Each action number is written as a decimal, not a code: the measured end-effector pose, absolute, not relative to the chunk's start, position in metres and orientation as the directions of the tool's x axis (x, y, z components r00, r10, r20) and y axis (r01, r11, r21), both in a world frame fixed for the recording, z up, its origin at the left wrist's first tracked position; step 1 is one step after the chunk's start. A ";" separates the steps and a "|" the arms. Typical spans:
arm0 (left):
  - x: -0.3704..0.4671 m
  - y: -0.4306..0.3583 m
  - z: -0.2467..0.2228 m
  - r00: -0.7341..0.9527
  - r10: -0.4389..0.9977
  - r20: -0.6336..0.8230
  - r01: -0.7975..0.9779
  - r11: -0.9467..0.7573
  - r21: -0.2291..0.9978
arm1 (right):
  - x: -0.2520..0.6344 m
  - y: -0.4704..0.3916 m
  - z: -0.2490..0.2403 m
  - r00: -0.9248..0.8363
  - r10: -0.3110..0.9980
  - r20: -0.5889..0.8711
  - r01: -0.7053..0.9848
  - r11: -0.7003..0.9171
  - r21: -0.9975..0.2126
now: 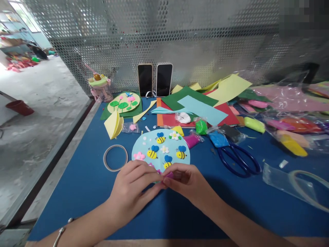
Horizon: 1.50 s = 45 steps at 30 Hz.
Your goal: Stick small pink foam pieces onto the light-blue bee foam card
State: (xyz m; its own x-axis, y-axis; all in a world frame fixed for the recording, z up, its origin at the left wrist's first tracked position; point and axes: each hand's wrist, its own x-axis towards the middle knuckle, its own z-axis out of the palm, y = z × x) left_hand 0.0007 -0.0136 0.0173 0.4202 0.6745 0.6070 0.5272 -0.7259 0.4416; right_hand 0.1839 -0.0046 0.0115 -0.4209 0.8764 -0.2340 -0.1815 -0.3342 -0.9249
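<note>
A light-blue round card (161,137) lies on the blue table, decorated with clay bees, a white daisy, a pink flower (139,155) and purple pieces along its lower edge. Over that lower edge, my right hand (187,180) pinches a small piece of purple clay (169,175) between thumb and forefinger. My left hand (138,185) rests across the card's lower left, its fingertips meeting those of my right hand at the purple clay. Whether the left fingertips grip anything is hidden.
A tape roll (115,158) lies left of the card. Blue-handled scissors (239,160) and bagged clay (201,127) lie to the right. Behind are coloured sheets (228,90), two phones (164,80), a yellow round card (123,102) and a cup (100,90).
</note>
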 end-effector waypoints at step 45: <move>0.000 -0.016 0.026 0.314 0.838 0.447 0.289 -0.533 0.795 | 0.188 -0.017 0.024 -0.411 0.902 -0.136 0.088 -0.109 -0.990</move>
